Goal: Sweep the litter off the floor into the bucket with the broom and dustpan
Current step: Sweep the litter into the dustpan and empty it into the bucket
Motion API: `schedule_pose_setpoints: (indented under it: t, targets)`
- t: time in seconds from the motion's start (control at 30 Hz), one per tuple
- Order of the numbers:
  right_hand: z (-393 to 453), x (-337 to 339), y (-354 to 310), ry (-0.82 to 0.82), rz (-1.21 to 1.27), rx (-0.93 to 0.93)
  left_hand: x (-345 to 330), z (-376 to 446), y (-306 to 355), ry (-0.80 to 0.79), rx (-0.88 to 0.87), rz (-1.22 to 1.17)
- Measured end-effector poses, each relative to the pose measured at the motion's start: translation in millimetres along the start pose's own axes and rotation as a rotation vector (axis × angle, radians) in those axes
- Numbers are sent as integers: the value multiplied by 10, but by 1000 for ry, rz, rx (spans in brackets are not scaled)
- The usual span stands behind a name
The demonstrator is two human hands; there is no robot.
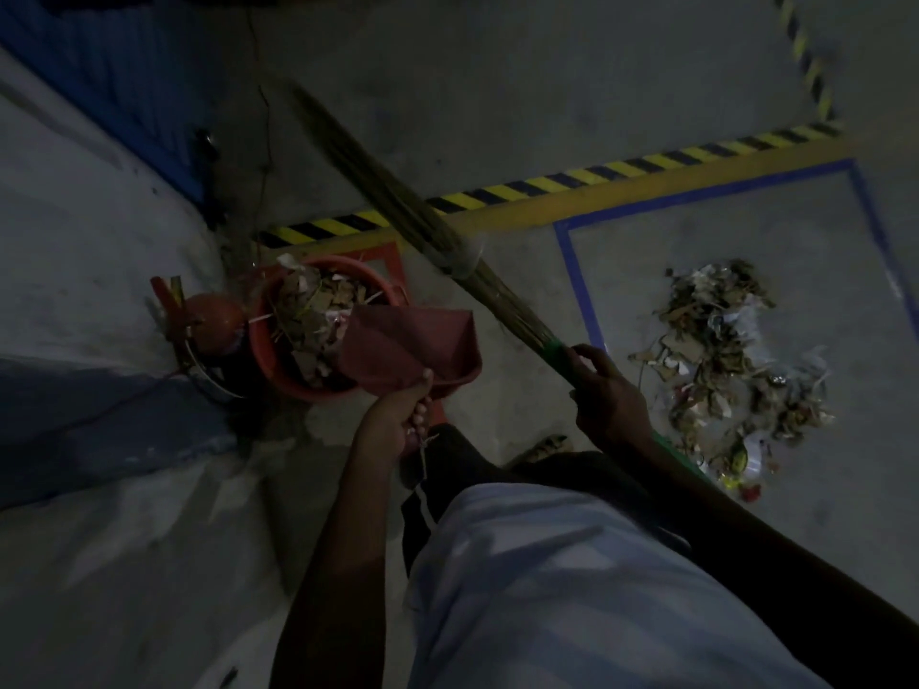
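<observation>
Light was low; detail in the shadows was poor.

Left hand (pixel 398 415): fingers were curled tight round the handle of the dark red dustpan (pixel 413 348), knuckles up, with the thumb side toward the pan. The pan was tipped over the near rim of the orange bucket (pixel 263 340), its open mouth facing down into the bucket. Whether the pan touched the rim could not be told.

Right hand (pixel 604 390): fingers were wrapped round the green grip of the broom (pixel 477 276), the forefinger lying a little forward along the shaft. The broom was held off the floor, slanting up and away to the left; its straw bundle crossed over the black-and-yellow hazard tape (pixel 621 169) and its far tip was blurred.

The bucket stood on the concrete floor (pixel 497 82) near a wall corner, partly over an orange-taped square (pixel 393 256). It was heaped with dry leaves, paper scraps and sticks, some standing above the rim.

A litter pile (pixel 721 350) of leaves, cardboard bits and wrappers lay on the floor to the right of the right hand, inside a blue tape outline (pixel 577 276), well apart from the bucket and from both hands.

A round orange object (pixel 214 313) sat just left of the bucket; what it was could not be made out.
</observation>
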State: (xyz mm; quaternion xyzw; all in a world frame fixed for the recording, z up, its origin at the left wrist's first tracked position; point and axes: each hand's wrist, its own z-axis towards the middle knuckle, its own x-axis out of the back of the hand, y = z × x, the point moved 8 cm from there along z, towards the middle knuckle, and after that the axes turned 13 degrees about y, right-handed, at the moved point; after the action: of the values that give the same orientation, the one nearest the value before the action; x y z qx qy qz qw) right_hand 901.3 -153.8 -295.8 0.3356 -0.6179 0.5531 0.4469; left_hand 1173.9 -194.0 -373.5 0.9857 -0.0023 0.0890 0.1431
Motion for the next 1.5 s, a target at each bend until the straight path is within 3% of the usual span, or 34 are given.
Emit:
schedule_pose_setpoints:
  t: [0.2,0.53,0.73,0.97,1.27,1.5]
  targets:
    - [-38,478,405,125,-203,39,-571,-555,-137,5,-48,-30]
    - [-144,857,1425,75,-466,-215,-1025,-1011,-103,23,-177,1]
    - [-302,989,1972,136,-346,-455,-1254,-1138,-105,64,-271,37]
    - [-171,1045,1993,214,-88,-486,-1467,-935,157,127,-366,139]
    - [373,588,2037,-2,59,-423,-1669,-338,577,102,-263,167]
    - [723,-215,2448,-223,80,-610,-1983,298,1065,64,-219,211]
